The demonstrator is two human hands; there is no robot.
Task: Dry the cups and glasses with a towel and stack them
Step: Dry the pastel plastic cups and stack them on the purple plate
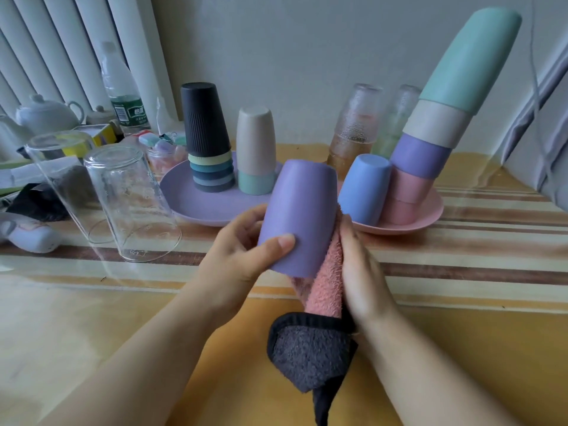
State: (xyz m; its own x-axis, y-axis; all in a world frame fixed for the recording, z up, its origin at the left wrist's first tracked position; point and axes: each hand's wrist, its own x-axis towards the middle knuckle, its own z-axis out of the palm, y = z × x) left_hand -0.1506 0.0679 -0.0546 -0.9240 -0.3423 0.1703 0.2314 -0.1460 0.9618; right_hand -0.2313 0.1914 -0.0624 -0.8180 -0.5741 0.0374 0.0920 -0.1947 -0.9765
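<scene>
At the desk's left edge the clutter is hard to read: a white teapot [46,113], a water bottle [121,90] blurred against the radiator [61,41], and small items cut off by the frame. Two clear glasses [123,204] stand upside down near the left edge. Further right, a purple plate [184,207] carries a dark stack of cups [209,139] and a beige-and-green pair [256,152], all inverted.

At the middle, the left hand [242,253] grips a purple cup [296,218], thumb across its side and fingers curled behind. A pink and grey towel [319,327] goes up into the cup's mouth; its end inside is hidden. The right hand [362,272] closes around the towel, its fingertips hidden behind cloth and cup.

Right of this, a pink plate [430,216] holds a blue cup [365,189] and a tall leaning stack [442,124] topped in green, with two textured glasses [356,130] partly hidden behind. The desk [92,318] is yellow, striped and glossy, against a pale wall. Its near edge lies out of view; bare surface spreads on both sides of the arms.
</scene>
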